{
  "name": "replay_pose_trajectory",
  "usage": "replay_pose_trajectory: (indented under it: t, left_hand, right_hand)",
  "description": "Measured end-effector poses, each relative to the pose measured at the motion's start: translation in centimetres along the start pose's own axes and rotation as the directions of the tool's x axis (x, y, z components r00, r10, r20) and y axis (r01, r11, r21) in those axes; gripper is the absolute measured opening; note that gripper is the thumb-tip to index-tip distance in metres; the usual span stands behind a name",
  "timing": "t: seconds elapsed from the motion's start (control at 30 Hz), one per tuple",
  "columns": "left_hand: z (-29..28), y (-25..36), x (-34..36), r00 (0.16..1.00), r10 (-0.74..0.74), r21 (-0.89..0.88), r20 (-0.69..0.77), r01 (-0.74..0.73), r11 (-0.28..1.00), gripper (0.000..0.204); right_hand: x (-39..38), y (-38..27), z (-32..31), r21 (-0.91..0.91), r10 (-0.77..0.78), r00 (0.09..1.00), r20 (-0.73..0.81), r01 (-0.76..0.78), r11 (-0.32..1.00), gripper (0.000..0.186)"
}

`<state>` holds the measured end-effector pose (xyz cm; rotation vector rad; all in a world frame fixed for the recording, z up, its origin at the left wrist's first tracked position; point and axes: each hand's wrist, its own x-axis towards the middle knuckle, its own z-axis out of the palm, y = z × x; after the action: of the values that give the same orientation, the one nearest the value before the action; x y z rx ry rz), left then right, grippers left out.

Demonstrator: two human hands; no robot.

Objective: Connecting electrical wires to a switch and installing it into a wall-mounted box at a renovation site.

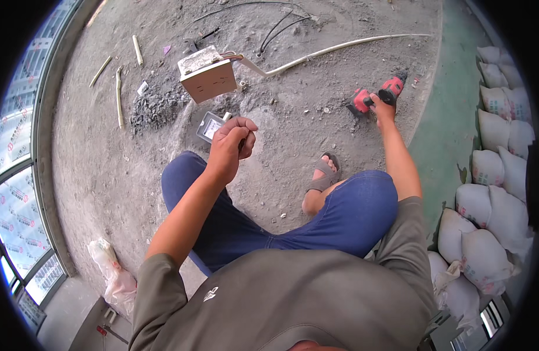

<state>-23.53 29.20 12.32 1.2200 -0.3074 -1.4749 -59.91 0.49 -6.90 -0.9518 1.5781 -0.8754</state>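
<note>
My right hand [385, 110] is wrapped round the handle of a red and black cordless drill [392, 89], low over the dusty floor at the right. My left hand [234, 146] is closed in front of my left knee; a dark bit shows between its fingers, too small to name. Just beyond it lies a grey tray-like case [208, 127] with a pale label inside. Farther out is a socket box [208, 79] with a beige slotted face and a rough, cement-smeared top. Coloured wires run from its side into a white conduit [316, 55].
Grey rubble [155, 108] is heaped left of the socket box, near several loose pale pipe pieces [119, 96]. Black cables [275, 32] lie at the back. Stacked white sacks [491, 199] line the right side. A plastic bag [114, 272] sits by the windows at left.
</note>
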Motion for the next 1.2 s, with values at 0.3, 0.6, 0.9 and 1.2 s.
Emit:
replay_pose_trajectory:
  t: [0.3,0.6,0.9,1.2]
  left_hand:
    - [-1.8,1.8,-2.0,0.995,-0.035,-0.061,-0.09,0.03,0.998,0.016]
    - [-0.9,1.0,-1.0,0.997,-0.083,-0.181,-0.008,0.08,0.98,0.019]
    - [1.3,0.4,0.1,0.993,-0.047,-0.018,0.108,0.049,0.999,0.05]
    - [4.6,0.4,2.1,0.943,-0.007,-0.256,0.334,0.098,0.962,0.064]
  right_hand:
    - [-0.1,2.1,-0.4,-0.074,-0.251,0.965,-0.079,0.245,0.967,0.027]
    - [-0.5,0.5,-2.0,-0.254,-0.18,0.981,0.077,0.194,0.948,0.031]
    - [-10.4,-3.6,0.1,-0.393,0.463,0.762,0.452,-0.296,0.871,0.039]
    - [-24.8,-21.4,15.5,-0.411,0.317,0.266,0.91,0.502,0.761,0.023]
